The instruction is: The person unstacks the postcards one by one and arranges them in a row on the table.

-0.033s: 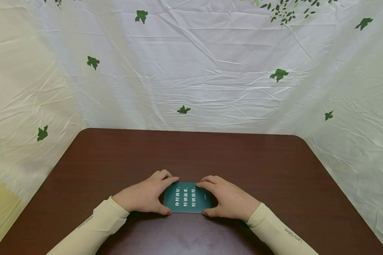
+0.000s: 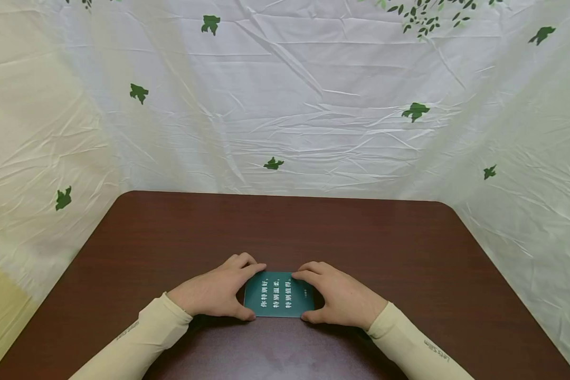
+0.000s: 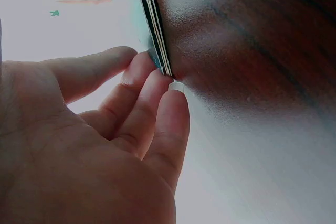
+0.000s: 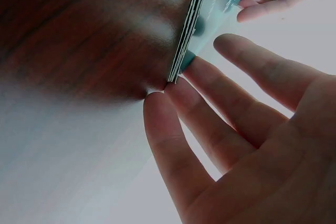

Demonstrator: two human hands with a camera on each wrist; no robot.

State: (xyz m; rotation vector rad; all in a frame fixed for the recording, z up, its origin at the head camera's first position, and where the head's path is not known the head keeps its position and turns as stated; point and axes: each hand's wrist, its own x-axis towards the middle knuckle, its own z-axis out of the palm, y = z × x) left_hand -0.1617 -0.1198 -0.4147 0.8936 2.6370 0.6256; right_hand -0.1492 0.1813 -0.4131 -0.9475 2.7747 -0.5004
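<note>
A teal rectangular stack of cards [image 2: 279, 302] with white printed characters lies near the middle of the table's near part in the head view. At its left end, my left hand [image 2: 220, 290] holds it, thumb at the near edge and a finger at the far corner. My right hand [image 2: 344, 296] holds the right end the same way. In the left wrist view, fingertips meet the end of the layered stack [image 3: 153, 24], the left hand [image 3: 100, 135] below it. The right wrist view shows the stack's thin layers [image 4: 188, 30] against the fingers of the right hand [image 4: 247, 129].
The dark red-brown table [image 2: 285, 227] has rounded far corners. Behind it and at both sides hangs pale wrinkled cloth [image 2: 313, 105] with green leaf shapes. Cream sleeves [image 2: 142, 335] cover both forearms.
</note>
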